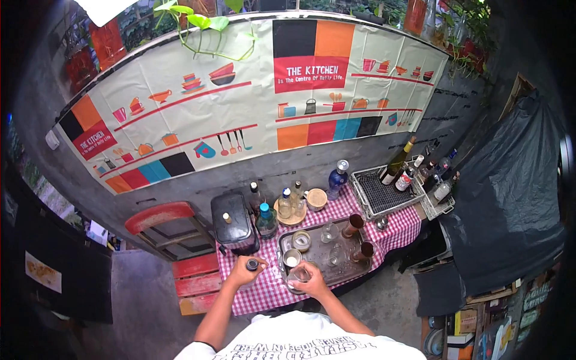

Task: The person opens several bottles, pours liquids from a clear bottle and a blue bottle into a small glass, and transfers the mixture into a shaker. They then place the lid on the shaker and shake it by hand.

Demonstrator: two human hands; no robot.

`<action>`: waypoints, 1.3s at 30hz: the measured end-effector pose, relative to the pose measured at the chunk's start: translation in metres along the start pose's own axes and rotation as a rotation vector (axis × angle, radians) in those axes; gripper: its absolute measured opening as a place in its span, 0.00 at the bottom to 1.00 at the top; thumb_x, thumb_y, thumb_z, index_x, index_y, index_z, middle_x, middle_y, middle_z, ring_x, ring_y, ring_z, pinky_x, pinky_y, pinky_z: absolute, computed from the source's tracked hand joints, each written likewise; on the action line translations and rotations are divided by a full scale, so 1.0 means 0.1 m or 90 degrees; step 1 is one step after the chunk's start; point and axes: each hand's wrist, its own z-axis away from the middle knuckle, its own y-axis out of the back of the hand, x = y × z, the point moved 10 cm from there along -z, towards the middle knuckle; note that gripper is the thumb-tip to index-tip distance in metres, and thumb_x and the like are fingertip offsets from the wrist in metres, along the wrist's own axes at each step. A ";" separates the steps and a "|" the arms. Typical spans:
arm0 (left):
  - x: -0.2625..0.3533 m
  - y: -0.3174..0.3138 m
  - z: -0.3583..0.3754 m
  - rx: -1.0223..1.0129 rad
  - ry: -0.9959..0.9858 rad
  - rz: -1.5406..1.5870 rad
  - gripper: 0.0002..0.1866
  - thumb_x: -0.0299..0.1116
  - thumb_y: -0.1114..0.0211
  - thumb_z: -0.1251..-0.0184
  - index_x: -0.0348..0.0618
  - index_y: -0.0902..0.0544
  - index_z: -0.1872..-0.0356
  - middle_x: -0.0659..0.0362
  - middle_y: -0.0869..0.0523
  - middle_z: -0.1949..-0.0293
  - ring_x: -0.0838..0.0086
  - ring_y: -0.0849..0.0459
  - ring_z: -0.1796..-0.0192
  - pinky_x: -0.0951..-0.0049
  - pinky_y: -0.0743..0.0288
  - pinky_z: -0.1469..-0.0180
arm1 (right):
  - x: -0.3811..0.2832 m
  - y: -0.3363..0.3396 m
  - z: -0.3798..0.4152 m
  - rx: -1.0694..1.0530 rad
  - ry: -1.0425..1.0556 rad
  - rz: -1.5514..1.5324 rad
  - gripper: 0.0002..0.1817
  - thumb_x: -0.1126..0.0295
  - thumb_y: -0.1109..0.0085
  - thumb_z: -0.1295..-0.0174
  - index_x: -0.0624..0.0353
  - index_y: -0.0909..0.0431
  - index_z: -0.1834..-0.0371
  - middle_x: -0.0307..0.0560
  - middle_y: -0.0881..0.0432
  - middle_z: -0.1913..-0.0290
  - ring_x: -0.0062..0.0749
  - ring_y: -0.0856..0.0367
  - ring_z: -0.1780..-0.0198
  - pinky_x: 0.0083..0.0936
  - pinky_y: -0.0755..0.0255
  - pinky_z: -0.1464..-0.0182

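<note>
My left hand point(242, 273) is closed around a small dark object with a round top point(252, 264), held over the checked cloth at the left of the metal tray point(344, 282). In my right hand point(312, 279) is a clear drinking glass point(298, 275), gripped at its side over the tray's near left corner. Just beyond the glass stands a jar with pale contents point(292, 258), and behind that a second round glass jar point(301, 240). Clear glasses point(329, 232) and tall reddish-brown cups point(353, 225) occupy the tray's far and right parts.
A black lidded box point(233, 221) stands at the table's left, beside a blue-capped bottle point(266, 223). Clear bottles sit on a wooden round point(290, 213). Toward the right are a wire rack point(382, 191) and several bottles. A red chair point(195, 279) adjoins the table's left edge.
</note>
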 end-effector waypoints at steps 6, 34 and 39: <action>0.62 -0.49 0.18 -0.189 0.057 -0.047 0.09 0.32 0.30 0.39 0.38 0.12 0.62 0.52 0.10 0.67 0.72 0.12 0.63 0.70 0.21 0.56 | -0.48 0.20 0.05 -0.026 0.132 -0.140 0.16 0.68 0.30 0.47 0.59 0.27 0.62 0.41 0.26 0.61 0.25 0.27 0.57 0.23 0.33 0.50; 1.74 -1.02 0.06 -0.178 0.165 -0.446 0.11 0.34 0.33 0.53 0.38 0.13 0.70 0.41 0.14 0.72 0.46 0.14 0.64 0.53 0.20 0.59 | -0.99 0.65 0.34 -0.125 0.113 0.072 0.30 0.69 0.25 0.47 0.59 0.29 0.42 0.47 0.21 0.48 0.33 0.22 0.45 0.29 0.29 0.42; 1.57 -1.05 0.07 -0.178 0.200 -0.485 0.11 0.35 0.32 0.53 0.37 0.13 0.71 0.41 0.14 0.73 0.47 0.14 0.65 0.53 0.20 0.59 | -0.95 0.67 0.35 -0.125 0.107 0.099 0.29 0.68 0.26 0.48 0.59 0.29 0.44 0.50 0.22 0.50 0.43 0.22 0.45 0.33 0.30 0.42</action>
